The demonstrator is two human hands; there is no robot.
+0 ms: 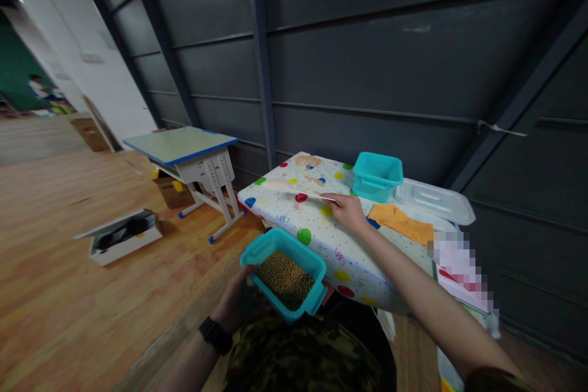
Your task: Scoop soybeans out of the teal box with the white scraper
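My left hand (236,303) is wrapped under and around a turquoise plastic container (316,260), held low in front of my body beside the table's near left edge. Small greenish-brown beans (285,275) partly fill it. Over the table my right hand (346,211) is closed on the end of a thin, pale flat sheet (298,190), which points left and is seen nearly edge-on; its exact kind cannot be made out. Beyond the sheet, beige grains (309,160) lie in loose patches on the spotted tablecloth (271,203).
A second turquoise container (377,180) stands at the table's back, with a clear lid (434,201) beside it. An orange cloth (402,222) lies nearer. To the left are a desk (184,142) and an open white box (126,239) on the floor. A dark panelled wall (367,61) rises behind.
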